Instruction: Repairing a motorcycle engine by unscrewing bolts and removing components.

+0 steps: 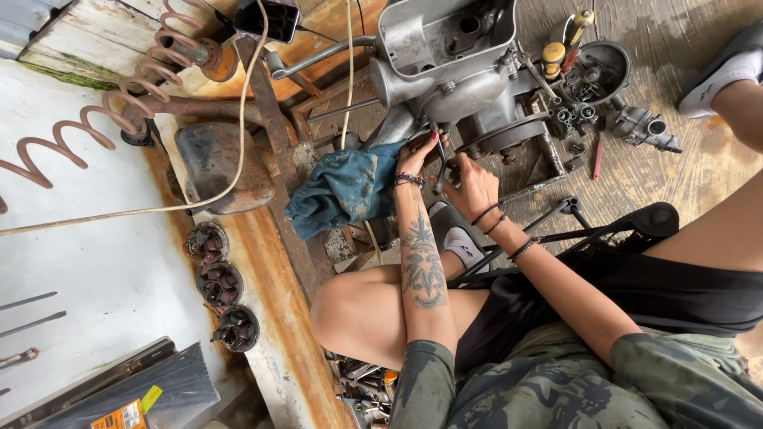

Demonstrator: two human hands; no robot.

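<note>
Pretty rough workshop corner. The floor is worn wooden boards, grey and scuffed. There's a white wall with flaking paint, and a rusty orange ledge runs along its edge. A big rusty spring sits against the wall beside some old painted planks, and a pale cord crosses in front of it. Three round rusty parts line up on the ledge. Soft, even daylight, no hard shadows.
</note>
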